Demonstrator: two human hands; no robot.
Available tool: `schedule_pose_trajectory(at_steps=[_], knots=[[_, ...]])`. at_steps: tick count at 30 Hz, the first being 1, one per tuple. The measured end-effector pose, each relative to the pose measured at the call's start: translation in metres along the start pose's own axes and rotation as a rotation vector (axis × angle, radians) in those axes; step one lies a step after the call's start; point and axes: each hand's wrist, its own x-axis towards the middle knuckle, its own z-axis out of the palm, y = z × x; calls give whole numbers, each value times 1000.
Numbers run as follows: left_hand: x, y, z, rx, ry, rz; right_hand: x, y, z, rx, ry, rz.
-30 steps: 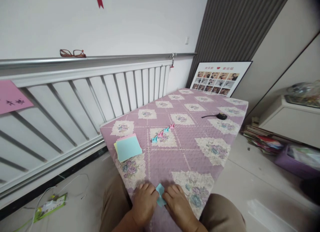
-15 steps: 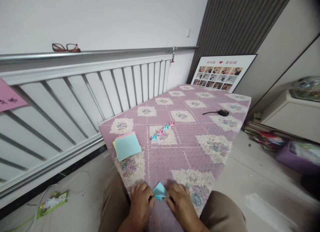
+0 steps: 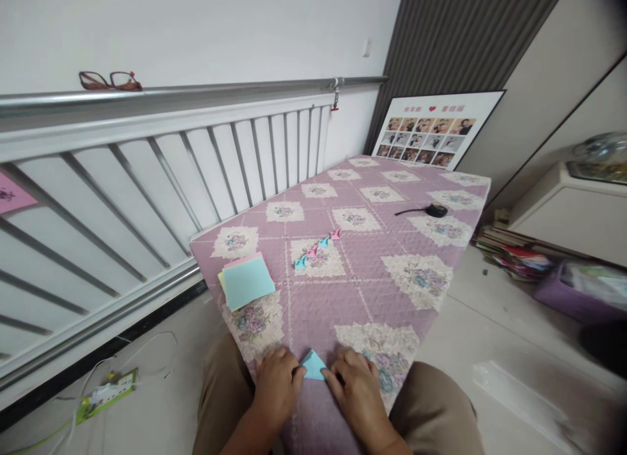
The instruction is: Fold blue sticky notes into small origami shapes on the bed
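Observation:
A small light-blue folded paper [image 3: 313, 365], now a triangle with its tip pointing away from me, lies at the table's near edge. My left hand [image 3: 278, 384] has curled fingers, its thumb and finger on the paper's left corner. At the right corner, my right hand [image 3: 356, 388] pinches the paper with thumb and finger. Farther up the cloth, small folded blue [image 3: 300, 263] and pink [image 3: 312, 252] paper pieces form a slanted row. To their left sits a stack of square sheets [image 3: 248, 283], blue on top, with pink and yellow edges showing.
The table [image 3: 318, 311] has a purple floral cloth. A black tape-like object [image 3: 435, 210] rests at its right. A white radiator [image 3: 235, 161] runs along the left, glasses [image 3: 110, 81] on the pipe above. A photo board [image 3: 435, 128] leans at the back.
The paper's lower flap, which stuck out before, is no longer visible, and its outline is now a plain triangle. Both hands stay at its corners. The view has shifted slightly.

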Motion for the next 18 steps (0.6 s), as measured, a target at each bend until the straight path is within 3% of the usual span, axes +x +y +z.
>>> schedule_pose_trajectory(at_steps=[18], knots=[[14,6,-9,109,-115,-37,5,-5,1,-78,58,72]])
